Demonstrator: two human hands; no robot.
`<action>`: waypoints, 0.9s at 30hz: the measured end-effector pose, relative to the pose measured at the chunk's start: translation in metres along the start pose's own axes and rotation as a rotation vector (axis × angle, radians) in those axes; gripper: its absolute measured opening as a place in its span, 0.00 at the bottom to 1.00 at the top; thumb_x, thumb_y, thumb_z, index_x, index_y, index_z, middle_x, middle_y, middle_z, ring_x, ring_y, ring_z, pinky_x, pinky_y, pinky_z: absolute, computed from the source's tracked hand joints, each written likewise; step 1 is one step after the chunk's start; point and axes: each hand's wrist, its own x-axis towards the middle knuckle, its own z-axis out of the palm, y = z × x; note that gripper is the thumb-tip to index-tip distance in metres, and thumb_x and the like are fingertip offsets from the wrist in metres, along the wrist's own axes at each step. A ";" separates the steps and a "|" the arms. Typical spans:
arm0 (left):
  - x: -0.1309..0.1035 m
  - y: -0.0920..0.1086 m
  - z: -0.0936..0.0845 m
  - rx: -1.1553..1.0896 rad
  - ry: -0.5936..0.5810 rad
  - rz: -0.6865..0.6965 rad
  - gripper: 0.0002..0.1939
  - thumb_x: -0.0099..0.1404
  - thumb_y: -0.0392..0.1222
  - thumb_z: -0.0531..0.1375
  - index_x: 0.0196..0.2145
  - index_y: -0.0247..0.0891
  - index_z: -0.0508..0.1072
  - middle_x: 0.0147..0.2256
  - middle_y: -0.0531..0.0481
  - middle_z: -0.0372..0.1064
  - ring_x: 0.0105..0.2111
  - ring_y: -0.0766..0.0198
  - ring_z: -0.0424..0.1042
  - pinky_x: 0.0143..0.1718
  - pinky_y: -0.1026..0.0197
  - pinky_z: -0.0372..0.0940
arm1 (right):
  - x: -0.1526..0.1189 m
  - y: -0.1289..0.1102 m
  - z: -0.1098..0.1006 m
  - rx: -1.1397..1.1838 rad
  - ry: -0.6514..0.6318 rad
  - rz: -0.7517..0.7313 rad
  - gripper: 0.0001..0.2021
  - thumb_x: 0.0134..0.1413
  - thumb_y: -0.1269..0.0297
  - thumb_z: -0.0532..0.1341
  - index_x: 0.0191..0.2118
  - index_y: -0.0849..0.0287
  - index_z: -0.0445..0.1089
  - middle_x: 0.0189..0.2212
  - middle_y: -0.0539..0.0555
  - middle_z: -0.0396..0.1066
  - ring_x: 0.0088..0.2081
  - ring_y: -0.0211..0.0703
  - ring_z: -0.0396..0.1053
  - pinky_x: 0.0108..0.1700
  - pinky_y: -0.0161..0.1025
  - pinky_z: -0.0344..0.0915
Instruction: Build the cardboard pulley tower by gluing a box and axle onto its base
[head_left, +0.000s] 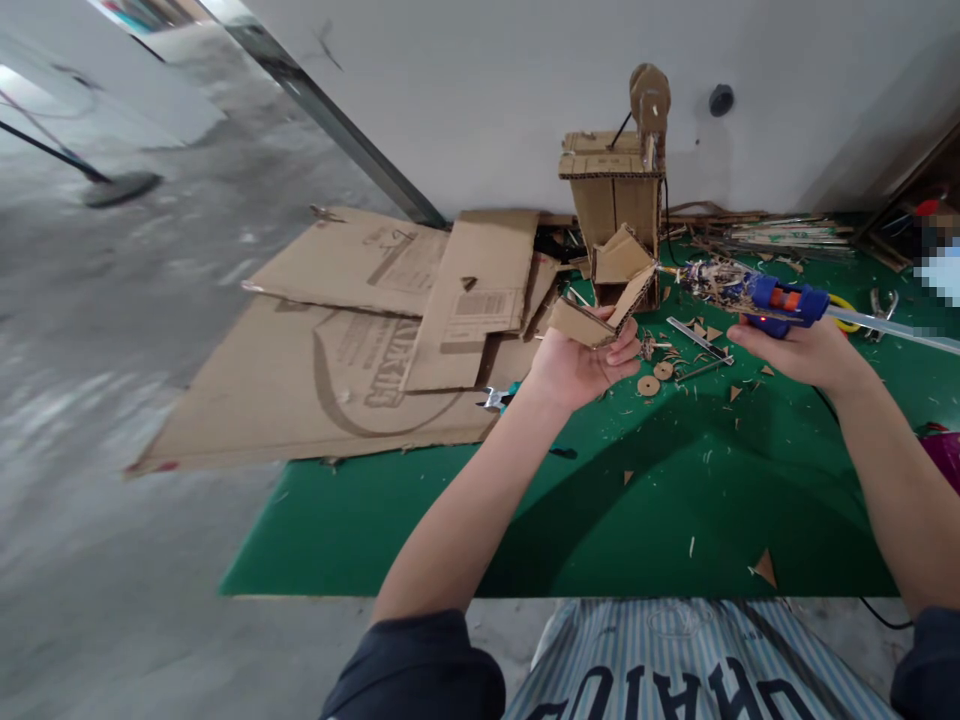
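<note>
Above a green table [360, 525], the left hand [581, 368] grips folded cardboard [632, 297], the right hand [795, 355] a blue glue gun [763, 291].

Overlapping flat cardboard sheets [232, 400] jut past the left edge of the green worktop [345, 530], with teal-handled pliers [496, 399] just beside them. Thin strips [780, 236] lie along the back edge. A yellow ring [847, 325] rests toward the right edge, a brown triangular scrap [766, 568] near the front edge.
</note>
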 end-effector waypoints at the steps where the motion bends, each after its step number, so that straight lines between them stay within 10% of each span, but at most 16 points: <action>1: 0.000 0.000 0.000 0.003 0.002 0.003 0.25 0.75 0.40 0.48 0.18 0.36 0.63 0.18 0.53 0.52 0.16 0.71 0.54 0.18 0.68 0.53 | 0.000 0.001 0.000 0.006 -0.006 -0.016 0.25 0.54 0.31 0.62 0.28 0.50 0.68 0.24 0.52 0.68 0.29 0.51 0.69 0.31 0.48 0.66; 27: 0.001 -0.001 -0.007 -0.013 0.030 0.021 0.19 0.71 0.37 0.54 0.21 0.37 0.63 0.20 0.54 0.54 0.17 0.72 0.55 0.19 0.68 0.53 | -0.006 -0.019 0.003 0.180 -0.181 0.038 0.21 0.52 0.36 0.68 0.41 0.46 0.77 0.29 0.53 0.76 0.30 0.55 0.73 0.29 0.48 0.69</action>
